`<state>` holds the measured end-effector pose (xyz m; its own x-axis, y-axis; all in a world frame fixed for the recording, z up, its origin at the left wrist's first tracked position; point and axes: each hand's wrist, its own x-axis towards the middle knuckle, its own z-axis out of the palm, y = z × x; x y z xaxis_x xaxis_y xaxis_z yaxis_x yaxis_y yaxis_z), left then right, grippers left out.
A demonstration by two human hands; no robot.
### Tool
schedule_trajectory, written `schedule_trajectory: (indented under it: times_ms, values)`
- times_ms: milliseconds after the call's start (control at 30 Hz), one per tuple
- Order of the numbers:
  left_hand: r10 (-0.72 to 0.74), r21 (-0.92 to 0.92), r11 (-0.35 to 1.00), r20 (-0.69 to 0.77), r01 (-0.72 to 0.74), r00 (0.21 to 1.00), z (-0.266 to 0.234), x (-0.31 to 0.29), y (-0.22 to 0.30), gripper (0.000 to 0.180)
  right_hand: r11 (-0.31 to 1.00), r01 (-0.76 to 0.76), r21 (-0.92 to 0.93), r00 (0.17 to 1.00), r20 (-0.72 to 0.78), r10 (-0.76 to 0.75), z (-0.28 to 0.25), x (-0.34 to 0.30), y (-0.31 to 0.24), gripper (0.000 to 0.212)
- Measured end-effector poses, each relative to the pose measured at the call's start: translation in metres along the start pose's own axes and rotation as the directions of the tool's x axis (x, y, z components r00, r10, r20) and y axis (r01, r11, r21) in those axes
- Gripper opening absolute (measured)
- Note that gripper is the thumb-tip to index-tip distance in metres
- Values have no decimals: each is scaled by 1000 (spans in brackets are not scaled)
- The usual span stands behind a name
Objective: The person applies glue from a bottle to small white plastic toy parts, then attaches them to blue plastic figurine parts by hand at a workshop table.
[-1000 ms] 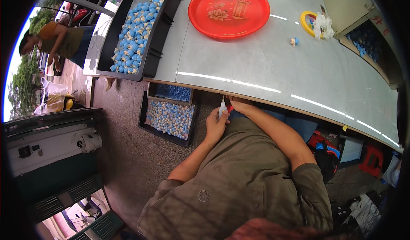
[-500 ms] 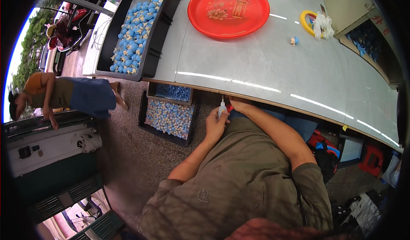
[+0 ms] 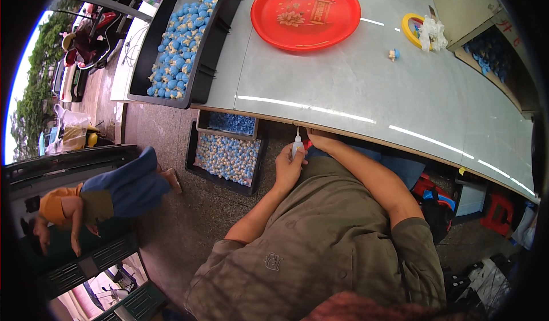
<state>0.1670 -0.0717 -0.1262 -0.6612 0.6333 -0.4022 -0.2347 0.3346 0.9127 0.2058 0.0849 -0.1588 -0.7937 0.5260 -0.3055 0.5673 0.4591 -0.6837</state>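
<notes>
My left hand [image 3: 288, 165] is closed around a small white squeeze bottle [image 3: 297, 145] with a thin nozzle pointing up, just below the table's front edge. Beside it, my right hand [image 3: 322, 140] reaches in at the table edge. Its fingers are hidden under the tabletop, so their grip does not show. A bit of something red [image 3: 307, 144] appears between the two hands. On the floor to the left, a black crate [image 3: 251, 189] holds many small blue and cream pieces, with a smaller tray [image 3: 258, 136] of dark blue parts at its far end.
On the grey table [image 3: 297, 84] stand a black crate [image 3: 200, 86] of blue-and-cream figures, a red round tray [image 3: 269, 38], a yellow tape roll [image 3: 407, 29], crumpled plastic [image 3: 433, 35] and one small figure [image 3: 394, 54]. Another person [image 3: 114, 192] is at the left. A red stool [image 3: 496, 213] is at right.
The other person has moved along the left side toward the lower part of the picture, uncovering bags and bottles behind. My hands and the bottle have hardly moved.
</notes>
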Motion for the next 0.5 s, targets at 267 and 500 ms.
schedule_trajectory:
  times_ms: [267,500]
  values:
    - [9,9,1000,-1,-9,1000,0,0,-1,31,999,2,-44,1000,1,-2,5,1,4,37]
    - [5,1,1000,2,-5,1000,1,0,0,31,1000,25,-2,1000,-8,-25,9,4,8,38]
